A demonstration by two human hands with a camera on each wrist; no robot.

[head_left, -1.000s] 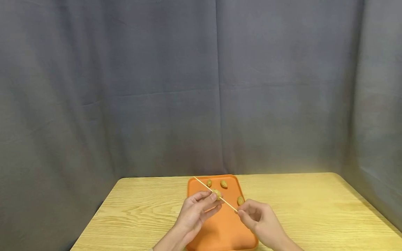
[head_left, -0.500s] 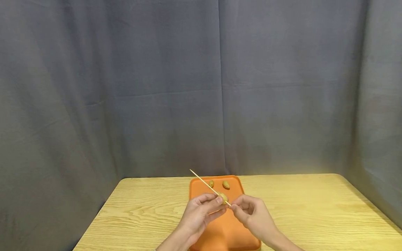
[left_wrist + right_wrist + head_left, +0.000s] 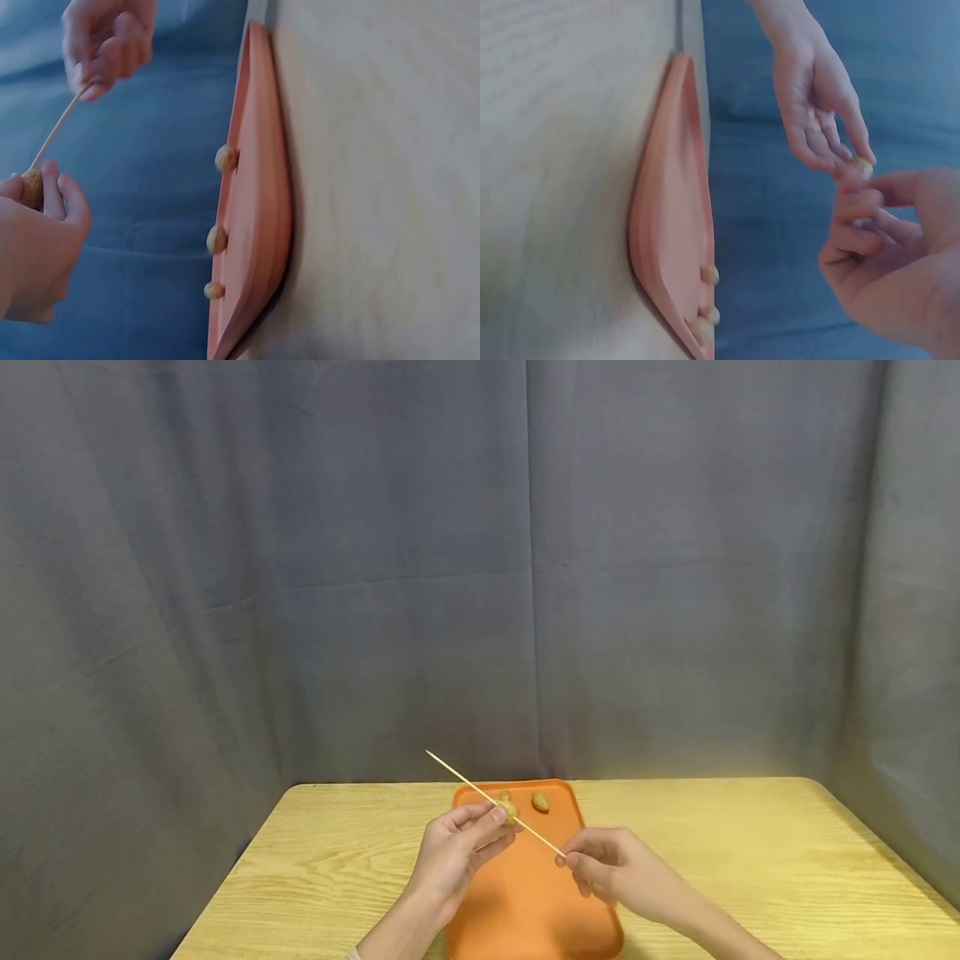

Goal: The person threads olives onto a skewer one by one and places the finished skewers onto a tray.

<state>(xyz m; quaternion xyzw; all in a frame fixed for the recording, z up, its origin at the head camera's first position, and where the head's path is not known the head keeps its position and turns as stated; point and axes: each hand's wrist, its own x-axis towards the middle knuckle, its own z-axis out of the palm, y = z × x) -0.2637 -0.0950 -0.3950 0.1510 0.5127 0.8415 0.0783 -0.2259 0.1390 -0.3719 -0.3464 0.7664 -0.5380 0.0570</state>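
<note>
A thin wooden skewer (image 3: 461,777) slants from upper left to lower right in the head view. It runs through a small yellow-brown oval piece (image 3: 509,812) with a rough surface. My left hand (image 3: 455,853) holds this piece between thumb and fingers, above the tray; the left wrist view shows the brown oval piece (image 3: 32,189) at its fingertips. With thumb and index finger my right hand (image 3: 618,870) pinches the skewer at its lower right end. The pointed end sticks out well beyond the piece at upper left.
An orange tray (image 3: 525,902) lies on the wood-grain table (image 3: 337,852). Two similar oval pieces, one partly covered (image 3: 505,796) and one in full view (image 3: 540,802), sit near its far edge; a third piece (image 3: 226,158) shows in the left wrist view. Grey curtains (image 3: 412,610) hang around the table.
More skewer sticks out past the piece than a second ago. My right hand first came close to the piece, then moved back along the skewer; my left hand shifted left and up.
</note>
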